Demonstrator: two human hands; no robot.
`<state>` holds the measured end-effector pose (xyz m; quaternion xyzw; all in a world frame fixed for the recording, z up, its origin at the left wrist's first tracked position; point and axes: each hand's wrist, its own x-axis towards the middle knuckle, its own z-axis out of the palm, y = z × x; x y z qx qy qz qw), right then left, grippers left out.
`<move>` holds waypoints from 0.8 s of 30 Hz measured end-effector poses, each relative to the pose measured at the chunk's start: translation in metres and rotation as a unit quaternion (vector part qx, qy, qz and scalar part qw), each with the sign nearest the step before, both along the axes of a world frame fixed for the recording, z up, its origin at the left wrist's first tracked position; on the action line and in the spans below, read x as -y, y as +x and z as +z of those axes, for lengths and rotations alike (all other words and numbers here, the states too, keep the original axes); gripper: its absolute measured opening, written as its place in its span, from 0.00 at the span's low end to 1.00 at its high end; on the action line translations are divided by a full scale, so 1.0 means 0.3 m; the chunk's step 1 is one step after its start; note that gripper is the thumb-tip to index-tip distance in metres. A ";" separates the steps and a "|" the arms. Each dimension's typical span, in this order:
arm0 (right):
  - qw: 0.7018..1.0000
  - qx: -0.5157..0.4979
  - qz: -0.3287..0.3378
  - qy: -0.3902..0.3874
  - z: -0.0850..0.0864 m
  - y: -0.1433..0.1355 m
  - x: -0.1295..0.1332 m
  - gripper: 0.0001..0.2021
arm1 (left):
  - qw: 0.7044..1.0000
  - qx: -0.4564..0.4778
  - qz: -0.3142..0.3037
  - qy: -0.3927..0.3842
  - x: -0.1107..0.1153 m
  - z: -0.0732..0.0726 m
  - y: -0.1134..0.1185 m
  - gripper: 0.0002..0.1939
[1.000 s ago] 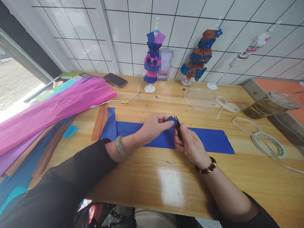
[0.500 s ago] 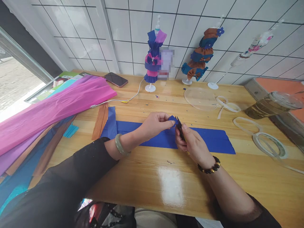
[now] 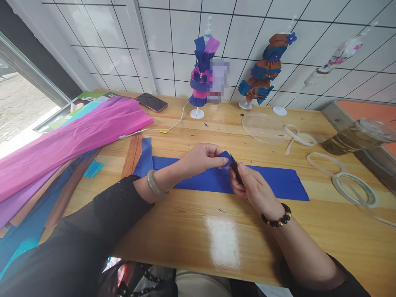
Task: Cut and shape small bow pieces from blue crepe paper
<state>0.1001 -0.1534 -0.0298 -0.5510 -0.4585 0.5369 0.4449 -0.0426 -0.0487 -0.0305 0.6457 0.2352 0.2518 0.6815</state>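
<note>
My left hand (image 3: pixel 208 158) pinches a small piece of blue crepe paper (image 3: pixel 225 156) between thumb and fingers. Close on its right, my right hand (image 3: pixel 247 179) is wrapped round small dark scissors (image 3: pixel 235 168), whose blades point up at the edge of that piece; the blades look nearly closed. Beneath both hands a long strip of blue crepe paper (image 3: pixel 278 181) lies flat across the table. A shorter blue piece (image 3: pixel 144 154) and a brown piece (image 3: pixel 132 154) lie at the strip's left end.
Pink crepe paper (image 3: pixel 93 128) and other colours spread over the left side, near a phone (image 3: pixel 152 102). Three dolls on stands, one in blue and pink (image 3: pixel 201 78), line the wall. At right are a clear disc (image 3: pixel 262 128), a tape roll (image 3: pixel 340 187) and a cup (image 3: pixel 352 138).
The scissor blades have come closer together at the blue piece. Both hands keep nearly the same place, and the view has shifted slightly.
</note>
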 end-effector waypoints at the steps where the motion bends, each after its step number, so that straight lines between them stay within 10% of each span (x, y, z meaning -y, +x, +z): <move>1: 1.000 0.005 0.002 0.004 -0.001 0.001 0.001 0.20 | 1.000 0.001 -0.002 0.002 -0.001 -0.001 0.000 0.09; 24: 0.997 0.074 0.030 0.016 -0.007 0.011 0.003 0.21 | 0.996 -0.005 -0.087 -0.002 -0.034 0.011 -0.027 0.07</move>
